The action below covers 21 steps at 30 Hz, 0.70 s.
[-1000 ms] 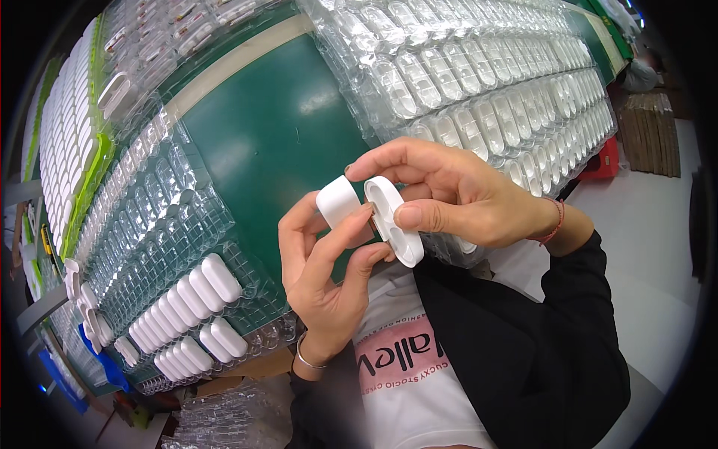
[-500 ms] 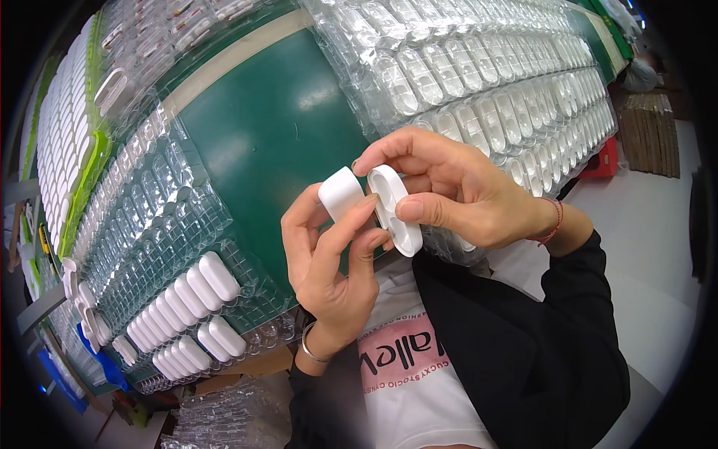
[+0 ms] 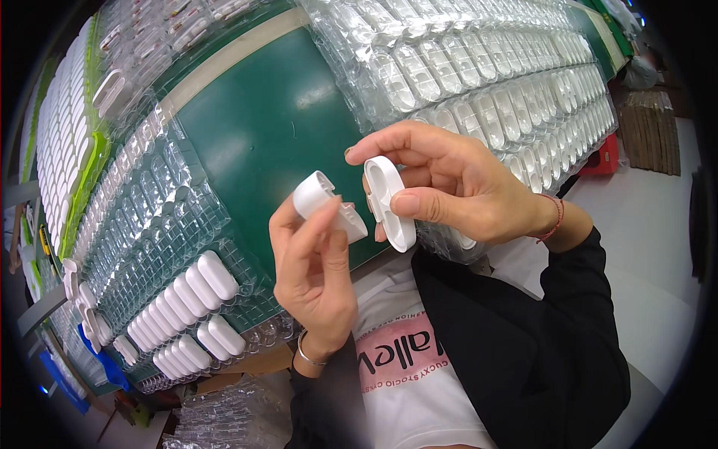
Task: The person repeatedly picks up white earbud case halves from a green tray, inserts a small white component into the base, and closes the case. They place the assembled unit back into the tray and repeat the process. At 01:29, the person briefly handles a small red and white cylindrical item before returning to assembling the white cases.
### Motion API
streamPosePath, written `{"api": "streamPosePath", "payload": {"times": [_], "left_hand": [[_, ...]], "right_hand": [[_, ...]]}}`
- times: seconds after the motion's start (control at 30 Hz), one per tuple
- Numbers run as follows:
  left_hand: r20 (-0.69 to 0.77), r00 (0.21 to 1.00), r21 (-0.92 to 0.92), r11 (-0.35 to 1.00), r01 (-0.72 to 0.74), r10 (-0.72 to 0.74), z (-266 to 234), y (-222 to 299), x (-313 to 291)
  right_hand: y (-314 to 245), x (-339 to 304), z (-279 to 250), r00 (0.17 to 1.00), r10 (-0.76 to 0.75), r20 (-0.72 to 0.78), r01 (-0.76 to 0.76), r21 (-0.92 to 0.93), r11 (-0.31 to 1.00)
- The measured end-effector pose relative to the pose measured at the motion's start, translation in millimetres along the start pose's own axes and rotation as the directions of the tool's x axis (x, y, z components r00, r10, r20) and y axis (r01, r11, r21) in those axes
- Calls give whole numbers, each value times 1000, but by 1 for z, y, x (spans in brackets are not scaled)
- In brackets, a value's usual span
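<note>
My left hand (image 3: 318, 277) grips a small white plastic shell piece (image 3: 327, 205) between thumb and fingers. My right hand (image 3: 456, 187) pinches a second white oval plastic part (image 3: 389, 200) by its edge, its hollow side facing left. The two parts sit close together, almost touching, above the green table (image 3: 262, 135). Both hands are raised in front of my chest.
Clear blister trays (image 3: 479, 75) with oval pockets cover the table's right side. Another clear tray (image 3: 149, 247) on the left holds rows of white oval parts (image 3: 196, 299). More filled trays (image 3: 56, 150) lie far left. Cardboard (image 3: 658, 127) lies on the floor at right.
The white piece in my left hand has tilted and drawn slightly apart from the oval part. Both hands stay in nearly the same place.
</note>
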<state>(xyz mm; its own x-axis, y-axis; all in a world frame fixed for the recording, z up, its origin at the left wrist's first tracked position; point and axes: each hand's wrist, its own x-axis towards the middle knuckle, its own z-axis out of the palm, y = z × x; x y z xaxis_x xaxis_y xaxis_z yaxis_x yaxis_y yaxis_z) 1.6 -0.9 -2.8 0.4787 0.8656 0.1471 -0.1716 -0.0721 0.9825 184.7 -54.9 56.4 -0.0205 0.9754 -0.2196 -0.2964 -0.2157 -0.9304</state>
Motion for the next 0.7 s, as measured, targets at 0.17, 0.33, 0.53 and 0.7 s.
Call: {"api": "streamPosePath", "payload": {"times": [0.17, 0.33, 0.53, 0.7], "left_hand": [[8, 958, -293, 915, 276, -287, 4, 13, 3], [143, 920, -423, 817, 391, -366, -4, 11, 2], [171, 919, -424, 816, 393, -354, 1, 12, 7], [183, 921, -391, 834, 390, -345, 2, 10, 5]], "right_hand": [[5, 0, -2, 998, -56, 3, 56, -81, 995], [3, -1, -1, 989, -147, -16, 137, -288, 948], [2, -2, -1, 980, -201, -3, 177, -459, 870], [0, -3, -1, 983, -183, 10, 155, -578, 801]]}}
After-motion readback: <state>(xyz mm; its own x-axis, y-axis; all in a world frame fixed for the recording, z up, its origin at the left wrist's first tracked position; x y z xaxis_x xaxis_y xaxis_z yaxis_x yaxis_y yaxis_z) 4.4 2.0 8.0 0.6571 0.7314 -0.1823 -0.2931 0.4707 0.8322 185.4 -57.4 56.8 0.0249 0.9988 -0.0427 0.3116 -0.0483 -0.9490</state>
